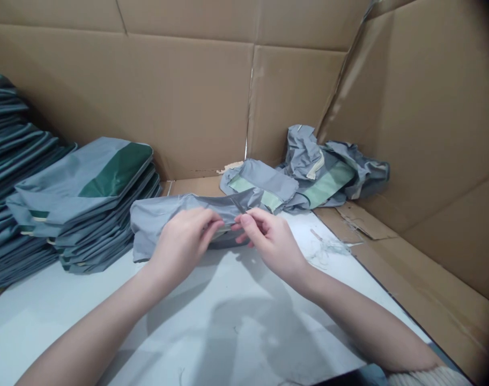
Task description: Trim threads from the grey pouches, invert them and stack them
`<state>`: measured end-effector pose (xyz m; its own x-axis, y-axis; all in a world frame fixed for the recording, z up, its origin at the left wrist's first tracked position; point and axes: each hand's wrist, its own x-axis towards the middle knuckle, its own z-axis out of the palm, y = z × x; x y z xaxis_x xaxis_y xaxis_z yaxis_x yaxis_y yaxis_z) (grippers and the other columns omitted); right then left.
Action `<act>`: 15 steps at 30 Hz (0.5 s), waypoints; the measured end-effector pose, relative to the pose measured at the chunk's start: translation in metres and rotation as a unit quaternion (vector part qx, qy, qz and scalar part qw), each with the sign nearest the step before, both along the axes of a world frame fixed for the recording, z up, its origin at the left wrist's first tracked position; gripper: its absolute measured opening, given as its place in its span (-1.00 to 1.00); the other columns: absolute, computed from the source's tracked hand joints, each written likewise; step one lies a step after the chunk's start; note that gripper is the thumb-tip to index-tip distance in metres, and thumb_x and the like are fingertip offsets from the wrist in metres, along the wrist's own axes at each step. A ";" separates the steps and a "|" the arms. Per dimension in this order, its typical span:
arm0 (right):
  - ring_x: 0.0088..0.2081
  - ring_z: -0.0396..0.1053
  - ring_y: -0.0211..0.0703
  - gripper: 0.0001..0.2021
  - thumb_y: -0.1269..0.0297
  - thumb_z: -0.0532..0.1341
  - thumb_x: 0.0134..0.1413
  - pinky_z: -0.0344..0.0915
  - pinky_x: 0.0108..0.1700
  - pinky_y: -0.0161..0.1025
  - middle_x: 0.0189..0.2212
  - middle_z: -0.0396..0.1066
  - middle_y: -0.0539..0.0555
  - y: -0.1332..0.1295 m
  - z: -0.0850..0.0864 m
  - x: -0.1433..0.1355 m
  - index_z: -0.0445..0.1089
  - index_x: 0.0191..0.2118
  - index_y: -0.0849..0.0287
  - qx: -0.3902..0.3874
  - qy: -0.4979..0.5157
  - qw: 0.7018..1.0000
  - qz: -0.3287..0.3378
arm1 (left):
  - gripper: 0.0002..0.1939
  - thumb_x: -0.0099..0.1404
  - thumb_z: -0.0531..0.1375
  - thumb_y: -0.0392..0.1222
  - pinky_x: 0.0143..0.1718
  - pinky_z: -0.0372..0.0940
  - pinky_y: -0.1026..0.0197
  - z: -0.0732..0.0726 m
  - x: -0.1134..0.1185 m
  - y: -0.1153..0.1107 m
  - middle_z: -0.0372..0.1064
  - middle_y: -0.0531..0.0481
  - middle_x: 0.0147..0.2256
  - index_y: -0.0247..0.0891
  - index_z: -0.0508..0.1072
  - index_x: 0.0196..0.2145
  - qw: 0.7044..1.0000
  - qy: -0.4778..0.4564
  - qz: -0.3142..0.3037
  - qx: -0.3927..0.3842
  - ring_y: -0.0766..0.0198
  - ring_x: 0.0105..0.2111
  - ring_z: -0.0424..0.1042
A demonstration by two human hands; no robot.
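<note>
A grey fabric piece (156, 220) lies across the white table in front of me, partly covered by my hands. My left hand (188, 230) is closed in a pinch at its near edge, thumb against fingers. In my right hand (268, 236) is a slim dark metal tool with narrow pointed blades, which looks like thread snips (238, 205); its tips point up and left over the fabric. A light strip shows between the two hands, on the fabric's edge. The fingers hide the exact spot gripped.
Stacked grey fabric pieces with a green panel (119, 169) stand at the left, beside a taller pile (11, 161). Crumpled grey and pale-green pieces (328, 177) lie at the back right. Loose thread clippings (328, 249) are on the white table (180, 332). Cardboard walls (188, 96) enclose it.
</note>
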<state>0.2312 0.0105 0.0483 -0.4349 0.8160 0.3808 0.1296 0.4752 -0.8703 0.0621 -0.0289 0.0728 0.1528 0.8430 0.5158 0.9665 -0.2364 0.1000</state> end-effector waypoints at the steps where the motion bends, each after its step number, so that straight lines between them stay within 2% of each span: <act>1: -0.41 0.41 -0.27 -0.65 0.00 -0.04 0.16 0.22 -0.42 -0.38 -0.38 0.41 0.03 0.000 0.000 0.002 0.29 -0.31 0.19 0.005 -0.013 1.000 0.000 | -0.78 0.25 0.01 -0.09 -0.40 0.12 0.37 0.002 0.000 0.000 0.38 0.13 -0.46 -0.19 0.39 -0.41 0.999 -0.030 -0.007 -0.023 0.42 -0.46 0.30; 5: -0.50 0.32 -0.30 -0.72 0.05 0.04 0.11 0.15 -0.46 -0.37 -0.50 0.36 -0.02 -0.002 0.008 0.013 0.21 -0.31 0.19 0.035 -0.078 0.995 -0.047 | -0.75 0.24 0.02 -0.04 -0.49 0.07 0.40 0.009 0.000 0.001 0.38 0.17 -0.51 -0.20 0.39 -0.45 0.989 -0.115 -0.018 -0.093 0.48 -0.57 0.24; 7: -0.59 0.21 -0.34 -0.74 0.07 0.07 0.07 0.07 -0.53 -0.38 -0.61 0.28 -0.06 -0.004 0.012 0.018 0.19 -0.42 0.19 0.059 -0.150 0.985 -0.061 | -0.73 0.23 0.01 -0.03 -0.50 0.06 0.40 0.009 -0.001 0.002 0.37 0.17 -0.53 -0.21 0.37 -0.46 0.987 -0.130 -0.016 -0.094 0.48 -0.58 0.22; 10: -0.64 0.06 -0.37 -0.68 0.10 0.08 0.04 -0.07 -0.59 -0.37 -0.69 0.17 -0.07 -0.006 0.015 0.020 0.13 -0.59 0.20 0.083 -0.250 0.964 -0.046 | -0.73 0.23 0.00 -0.03 -0.51 0.06 0.42 0.008 0.000 0.002 0.36 0.17 -0.54 -0.22 0.35 -0.47 0.985 -0.144 -0.014 -0.098 0.49 -0.58 0.22; 15: -0.64 0.03 -0.36 -0.67 0.12 0.07 0.04 -0.12 -0.57 -0.34 -0.68 0.17 -0.05 -0.008 0.015 0.010 0.09 -0.61 0.20 0.095 -0.294 0.949 -0.068 | -0.78 0.24 0.00 -0.06 -0.46 0.10 0.43 0.008 0.001 0.001 0.34 0.19 -0.54 -0.20 0.33 -0.43 0.985 -0.144 -0.009 -0.095 0.50 -0.55 0.26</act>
<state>0.2412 0.0025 0.0638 -0.5128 0.8207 0.2521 0.6373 0.5606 -0.5288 0.0635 -0.0281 0.0806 0.0387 0.9268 0.3735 0.8874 -0.2037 0.4135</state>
